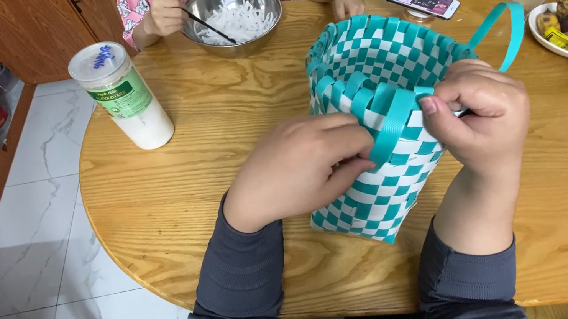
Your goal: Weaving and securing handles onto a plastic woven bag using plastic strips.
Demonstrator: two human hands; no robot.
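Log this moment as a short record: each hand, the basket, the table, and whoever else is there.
left hand: pressed on the woven basket's near rim, fingers at a teal strap
right hand: pinching the same teal strap
basket: teal and white weave, on the round wooden table
other person: hand stirring white shreds in a steel bowl
nearby: white canister, phone

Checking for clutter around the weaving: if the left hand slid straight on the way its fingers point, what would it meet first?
The left hand points rightward at the teal strap on the woven basket; it already touches that, with the right hand just beyond.
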